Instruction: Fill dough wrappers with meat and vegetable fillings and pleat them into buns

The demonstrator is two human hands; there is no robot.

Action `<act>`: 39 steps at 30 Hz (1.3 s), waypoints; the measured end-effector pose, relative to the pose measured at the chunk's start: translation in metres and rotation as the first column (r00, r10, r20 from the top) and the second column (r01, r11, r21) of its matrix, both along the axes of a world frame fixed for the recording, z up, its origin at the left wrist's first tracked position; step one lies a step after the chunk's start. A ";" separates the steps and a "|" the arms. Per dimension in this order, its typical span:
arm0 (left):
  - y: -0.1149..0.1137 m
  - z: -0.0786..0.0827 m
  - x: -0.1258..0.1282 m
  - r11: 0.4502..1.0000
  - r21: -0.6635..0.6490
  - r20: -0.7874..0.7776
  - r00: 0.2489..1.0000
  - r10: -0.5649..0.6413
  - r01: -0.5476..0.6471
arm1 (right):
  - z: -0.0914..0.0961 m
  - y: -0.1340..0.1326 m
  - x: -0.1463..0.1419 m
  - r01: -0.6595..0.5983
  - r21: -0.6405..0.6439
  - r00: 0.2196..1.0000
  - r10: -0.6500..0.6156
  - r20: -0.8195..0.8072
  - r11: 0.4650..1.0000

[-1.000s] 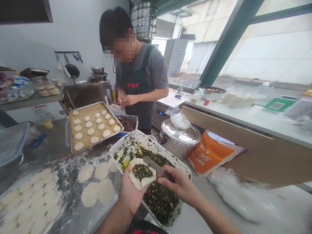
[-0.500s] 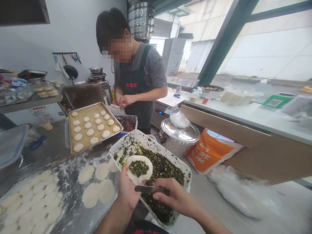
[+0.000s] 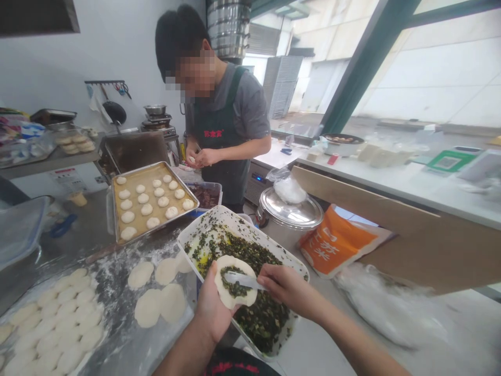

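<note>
Left hand (image 3: 213,308): grip holding one dough round (image 3: 243,301), thumb at its near-left edge, the hand beneath and beside it.
Dough round: one, tilted, above the filling tub; a mound of chopped green filling (image 3: 230,291) at its middle.
Right hand (image 3: 287,290): grip closed about the handle end of a flat spreader (image 3: 245,280), its blade lying on the green filling.
Filling tub (image 3: 225,216): one, white, beneath both hands, holding more of the chopped greens (image 3: 264,326).
Flat dough pieces (image 3: 147,308): a few, on the floury desk (image 3: 121,297), left of the tub, some touching.
Further dough pieces (image 3: 55,318): many, packed close together at the desk's left.
Tray (image 3: 136,175): one, paper-lined, bearing rows of pale buns (image 3: 146,209).
Dark filling (image 3: 205,197): in a clear tub beside the tray.
Co-worker (image 3: 217,156): dark green apron, both hands together around something pale, perhaps dough, too small to tell.
Steel pot (image 3: 291,214): lidded, a clear bag (image 3: 291,190) on top.
Orange sack (image 3: 332,240): right of the pot.
</note>
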State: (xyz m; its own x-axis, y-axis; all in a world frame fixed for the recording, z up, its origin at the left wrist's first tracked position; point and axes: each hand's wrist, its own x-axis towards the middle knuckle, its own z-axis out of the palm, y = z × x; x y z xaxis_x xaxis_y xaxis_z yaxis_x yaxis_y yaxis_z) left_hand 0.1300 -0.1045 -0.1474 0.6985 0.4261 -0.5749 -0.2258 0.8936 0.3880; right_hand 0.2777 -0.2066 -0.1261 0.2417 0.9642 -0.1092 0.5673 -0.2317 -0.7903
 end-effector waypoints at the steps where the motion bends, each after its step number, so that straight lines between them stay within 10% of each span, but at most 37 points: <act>1: 0.001 0.000 -0.001 1.000 0.005 0.004 1.000 0.026 -0.026 | 0.002 -0.001 0.000 0.007 0.011 1.000 -0.007 0.009 1.000; 16: 0.015 -0.001 -0.004 0.985 -0.006 0.070 0.983 0.170 -0.170 | -0.021 -0.018 -0.031 -0.060 0.139 0.978 0.086 -0.188 0.988; 21: 0.022 -0.006 -0.012 0.980 0.037 -0.019 0.980 0.197 -0.196 | -0.018 -0.027 0.033 0.152 -0.034 0.911 -0.127 0.392 0.988; 25: 0.023 -0.009 -0.014 0.983 0.040 -0.058 0.981 0.183 -0.181 | -0.031 -0.009 0.052 0.181 -0.196 0.729 0.002 0.685 0.964; 39: 0.025 0.002 -0.017 0.974 0.100 -0.079 0.974 0.213 -0.205 | -0.043 0.006 0.055 -0.141 -0.218 0.961 0.186 0.205 0.966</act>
State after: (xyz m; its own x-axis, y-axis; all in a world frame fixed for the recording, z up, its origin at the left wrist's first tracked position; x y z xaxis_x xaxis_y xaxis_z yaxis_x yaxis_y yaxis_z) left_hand 0.1127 -0.0797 -0.1452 0.5365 0.6106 -0.5825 -0.3653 0.7903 0.4920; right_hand 0.3328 -0.2002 -0.1687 0.1226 0.9565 -0.2648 0.7663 -0.2608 -0.5872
